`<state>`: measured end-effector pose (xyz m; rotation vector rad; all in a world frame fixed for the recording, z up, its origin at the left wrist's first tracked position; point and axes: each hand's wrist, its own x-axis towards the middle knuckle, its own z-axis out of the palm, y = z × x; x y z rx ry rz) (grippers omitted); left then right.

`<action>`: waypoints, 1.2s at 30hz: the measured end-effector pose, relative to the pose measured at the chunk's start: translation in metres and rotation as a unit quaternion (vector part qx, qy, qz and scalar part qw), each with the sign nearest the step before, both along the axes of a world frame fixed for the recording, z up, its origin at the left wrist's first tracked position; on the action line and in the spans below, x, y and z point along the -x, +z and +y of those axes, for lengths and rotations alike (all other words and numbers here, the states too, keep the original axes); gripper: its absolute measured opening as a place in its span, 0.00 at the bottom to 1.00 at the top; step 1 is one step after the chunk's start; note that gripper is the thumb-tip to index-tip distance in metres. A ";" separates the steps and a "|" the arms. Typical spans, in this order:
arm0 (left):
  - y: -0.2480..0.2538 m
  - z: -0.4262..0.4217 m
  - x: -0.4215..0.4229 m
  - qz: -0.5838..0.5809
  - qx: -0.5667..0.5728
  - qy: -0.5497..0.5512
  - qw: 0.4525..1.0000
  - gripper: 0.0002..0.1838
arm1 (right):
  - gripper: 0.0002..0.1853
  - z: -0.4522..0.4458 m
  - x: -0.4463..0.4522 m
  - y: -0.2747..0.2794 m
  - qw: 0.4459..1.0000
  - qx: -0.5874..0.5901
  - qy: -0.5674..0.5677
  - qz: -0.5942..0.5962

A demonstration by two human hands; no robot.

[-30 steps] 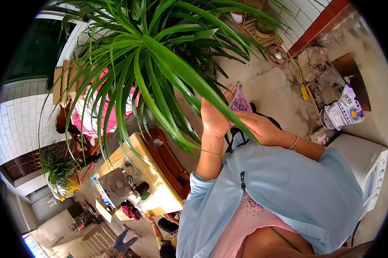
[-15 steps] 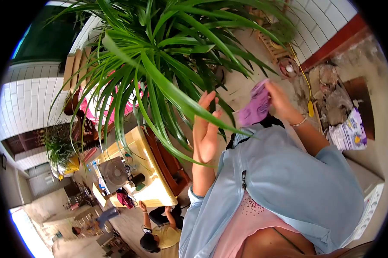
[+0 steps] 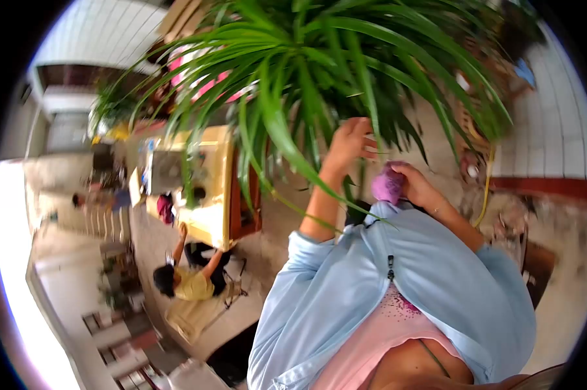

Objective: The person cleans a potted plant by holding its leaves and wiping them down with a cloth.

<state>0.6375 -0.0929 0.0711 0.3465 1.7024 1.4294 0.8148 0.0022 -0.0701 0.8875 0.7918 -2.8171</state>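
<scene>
A big potted plant with long, arching green leaves (image 3: 293, 71) fills the upper middle of the head view. My left hand (image 3: 353, 144) is raised among its lower leaves, the fingers bent but apart, with nothing visible held. One long leaf crosses in front of my left forearm. To the right, close to my chest, my right hand (image 3: 418, 184) is closed on a bunched purple cloth (image 3: 387, 184) with a darker pattern. The plant's pot is hidden by the leaves.
Left of me stands a yellow-topped table (image 3: 209, 224) with a fan and small items on it. A seated person (image 3: 192, 283) in a yellow top is beside it. At the right, a yellow cord (image 3: 487, 188) runs near a tiled wall (image 3: 560, 123).
The view has turned, so the table and seated person appear higher. My left hand has gone from outspread to bent fingers nearer the leaves. The purple cloth is more bunched in my right hand.
</scene>
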 end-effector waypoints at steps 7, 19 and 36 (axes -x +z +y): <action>-0.030 0.011 -0.001 -0.002 -0.007 0.062 0.998 0.16 | 0.15 0.016 0.033 -0.022 0.990 -0.027 0.116 0.081; -0.075 0.003 0.002 0.302 -0.016 0.035 0.952 0.08 | 0.27 0.050 0.143 0.002 0.958 -0.209 -0.108 0.166; -0.003 -0.010 0.006 0.157 0.017 -0.087 0.984 0.07 | 0.26 0.103 0.223 0.014 0.957 -0.221 0.151 0.108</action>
